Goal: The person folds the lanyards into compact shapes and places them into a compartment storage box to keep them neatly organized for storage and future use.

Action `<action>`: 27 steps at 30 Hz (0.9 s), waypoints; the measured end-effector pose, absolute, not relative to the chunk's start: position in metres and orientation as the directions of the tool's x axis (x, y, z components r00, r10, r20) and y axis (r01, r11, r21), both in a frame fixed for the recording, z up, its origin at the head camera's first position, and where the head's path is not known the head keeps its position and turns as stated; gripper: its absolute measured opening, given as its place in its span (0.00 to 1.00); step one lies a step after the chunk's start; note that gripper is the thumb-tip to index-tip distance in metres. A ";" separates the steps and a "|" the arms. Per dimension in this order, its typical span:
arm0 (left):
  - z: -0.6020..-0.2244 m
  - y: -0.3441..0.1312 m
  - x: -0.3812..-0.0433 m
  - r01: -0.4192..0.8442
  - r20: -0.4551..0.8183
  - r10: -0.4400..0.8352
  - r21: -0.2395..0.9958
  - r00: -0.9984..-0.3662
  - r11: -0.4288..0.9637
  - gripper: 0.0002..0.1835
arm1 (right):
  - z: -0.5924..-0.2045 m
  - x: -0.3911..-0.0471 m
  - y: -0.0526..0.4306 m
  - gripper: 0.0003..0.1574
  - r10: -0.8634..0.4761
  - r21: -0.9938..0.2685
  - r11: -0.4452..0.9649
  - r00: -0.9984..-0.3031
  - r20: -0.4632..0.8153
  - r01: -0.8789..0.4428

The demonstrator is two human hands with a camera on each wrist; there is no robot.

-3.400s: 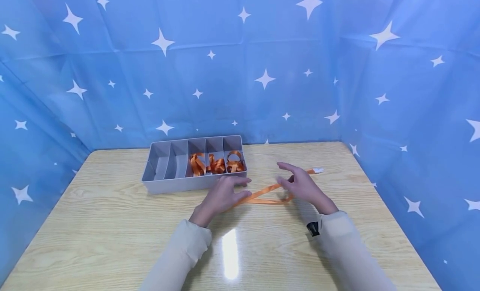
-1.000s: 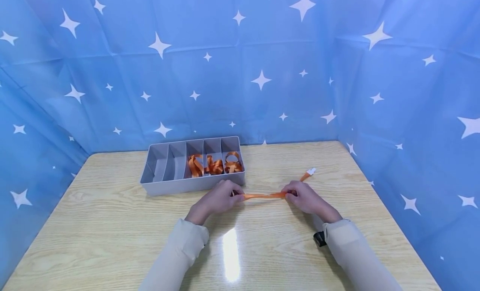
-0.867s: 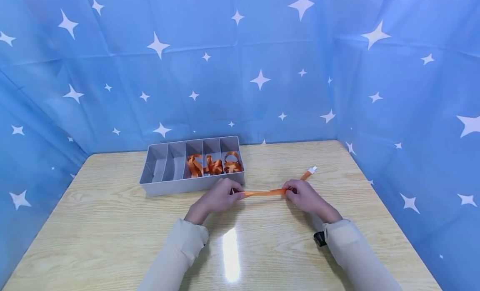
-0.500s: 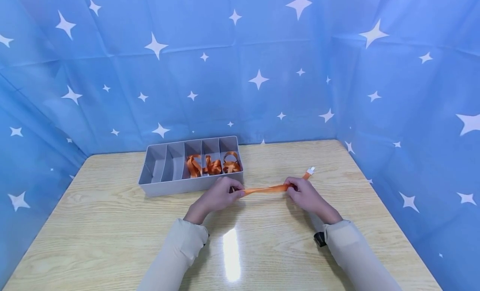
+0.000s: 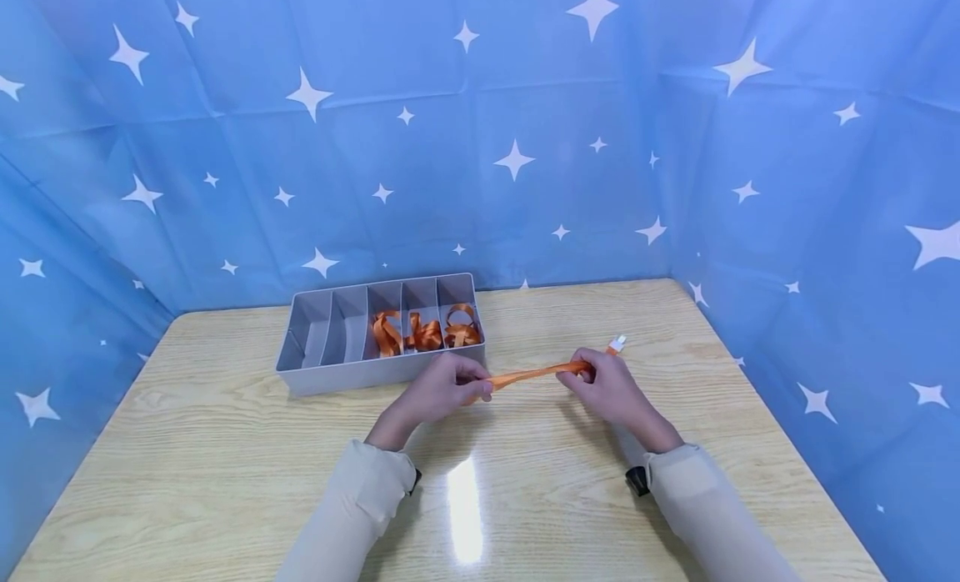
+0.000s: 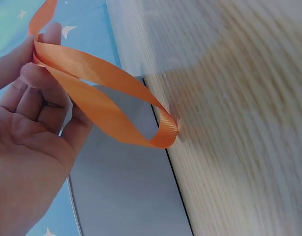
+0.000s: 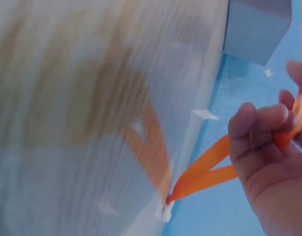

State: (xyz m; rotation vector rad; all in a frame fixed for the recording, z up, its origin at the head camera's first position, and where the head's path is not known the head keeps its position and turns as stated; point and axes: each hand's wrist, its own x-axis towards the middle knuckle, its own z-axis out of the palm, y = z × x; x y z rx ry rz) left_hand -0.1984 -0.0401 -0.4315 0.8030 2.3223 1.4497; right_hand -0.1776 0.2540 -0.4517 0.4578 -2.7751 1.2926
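An orange ribbon lanyard (image 5: 528, 374) stretches between my two hands above the table. My left hand (image 5: 441, 388) pinches it between thumb and fingers, and a folded loop hangs below that pinch in the left wrist view, its bottom close to the wood. My right hand (image 5: 611, 390) grips the other part with curled fingers. Past the right hand, two strands run down to a white clip (image 7: 165, 210) low over the tabletop. Behind the left hand stands a grey divided box (image 5: 375, 373), where orange lanyards (image 5: 426, 333) lie coiled in the three right compartments.
The two left compartments of the box show bare grey floors. A light wood table (image 5: 225, 465) carries everything, with a bright light reflection in front of the hands. A blue curtain (image 5: 420, 148) with white stars closes off the back and sides.
Earlier the lanyard lay on the table under loosely spread hands. Both hands then took hold and drew it taut. Lately the right hand has risen slightly, tilting the ribbon up to the right.
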 end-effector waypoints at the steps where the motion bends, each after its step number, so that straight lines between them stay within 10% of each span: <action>1: -0.432 -0.040 -0.198 0.299 0.050 0.595 0.897 -0.802 0.327 0.06 | -0.450 -0.177 0.253 0.14 -0.232 -0.730 0.618 -0.955 0.185 -0.291; 17: -0.427 -0.035 -0.193 0.205 0.063 0.565 0.960 -0.822 0.191 0.10 | -0.422 -0.171 0.233 0.25 -0.175 -0.650 0.664 -0.922 0.346 -0.370; 27: -0.419 -0.030 -0.188 0.237 0.104 0.602 0.961 -0.792 0.146 0.10 | -0.406 -0.171 0.223 0.12 -0.167 -0.710 0.560 -0.898 0.408 -0.427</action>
